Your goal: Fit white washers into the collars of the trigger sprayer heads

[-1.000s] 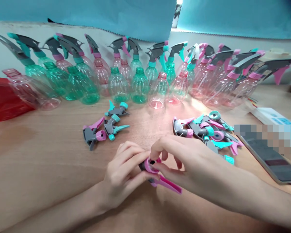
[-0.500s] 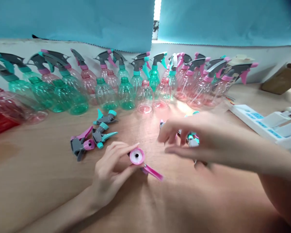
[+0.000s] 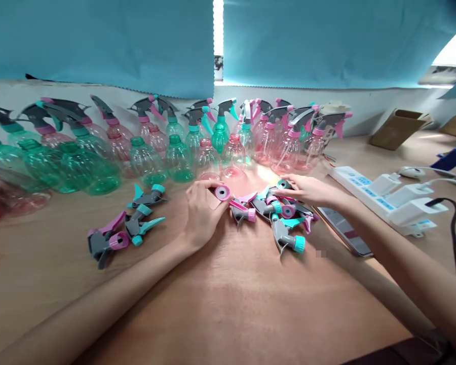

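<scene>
In the head view, the left hand [image 3: 203, 215] grasps a pink-collared spray head [image 3: 222, 192] between thumb and fingers, the round collar opening turned toward the camera. This spray head is held near the middle of the wooden table [image 3: 220, 309], at the left edge of a loose pile of grey spray heads with pink and teal parts. Its pink trigger points to the right, just over a second pink-collared head [image 3: 245, 214] that lies on the table.

The right hand [image 3: 306, 190] is at the far side of the pile, its fingertips at a teal-collared spray head [image 3: 283, 184]; the parts overlap there, so I cannot tell whether the fingers have closed on it or only touch it. Nearest the camera in the pile lies another head with a teal cap [image 3: 298, 244].

To the left of the left hand, three more spray heads [image 3: 99, 244] lie in a small group. Behind them stand open green bottles [image 3: 180, 161] and pink bottles [image 3: 207, 158], with sprayer-topped bottles [image 3: 285, 152] along the wall. A phone [image 3: 342, 230] lies under the right forearm, beside a white power strip [image 3: 359, 182].
</scene>
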Available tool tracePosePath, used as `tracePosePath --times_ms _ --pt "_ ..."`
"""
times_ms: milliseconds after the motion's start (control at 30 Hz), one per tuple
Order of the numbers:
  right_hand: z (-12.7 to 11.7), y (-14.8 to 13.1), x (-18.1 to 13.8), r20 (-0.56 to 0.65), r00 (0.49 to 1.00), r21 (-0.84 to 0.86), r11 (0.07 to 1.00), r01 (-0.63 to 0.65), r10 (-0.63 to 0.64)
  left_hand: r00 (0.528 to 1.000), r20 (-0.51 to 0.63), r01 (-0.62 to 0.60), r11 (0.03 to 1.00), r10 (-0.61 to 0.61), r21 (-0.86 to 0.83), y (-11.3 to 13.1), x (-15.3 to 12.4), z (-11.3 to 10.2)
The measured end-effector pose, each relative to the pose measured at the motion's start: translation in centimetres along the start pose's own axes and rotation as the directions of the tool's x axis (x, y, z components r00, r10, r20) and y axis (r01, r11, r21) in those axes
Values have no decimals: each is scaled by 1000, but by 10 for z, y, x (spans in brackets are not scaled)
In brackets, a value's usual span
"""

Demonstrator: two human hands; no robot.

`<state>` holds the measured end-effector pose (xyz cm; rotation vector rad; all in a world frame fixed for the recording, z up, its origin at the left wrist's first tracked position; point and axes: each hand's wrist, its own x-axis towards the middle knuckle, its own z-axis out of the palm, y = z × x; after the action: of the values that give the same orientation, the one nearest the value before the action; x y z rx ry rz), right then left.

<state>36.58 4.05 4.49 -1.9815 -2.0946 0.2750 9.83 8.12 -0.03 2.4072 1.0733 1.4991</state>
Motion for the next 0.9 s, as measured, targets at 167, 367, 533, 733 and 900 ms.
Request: tracePosePath --times_ms 167,367,533,733,900 --pt "2 -21 -18 18 999 16 999 42 -42 994 66 -95 995 92 43 -3 3 2" --pt "12 -31 -39 13 994 39 993 108 -109 984 166 -81 995 71 57 -9 -7 -14" --pt "21 -29 -49 13 993 26 993 116 -116 919 390 -62 998 61 -12 -13 -23 -40" --pt "26 -29 -48 -53 990 -56 990 127 -130 875 478 -33 995 73 -92 3 -31 -40" --pt "33 -37 -49 -126 971 -155 971 183 -204 846 514 -41 979 140 -200 27 -38 -37"
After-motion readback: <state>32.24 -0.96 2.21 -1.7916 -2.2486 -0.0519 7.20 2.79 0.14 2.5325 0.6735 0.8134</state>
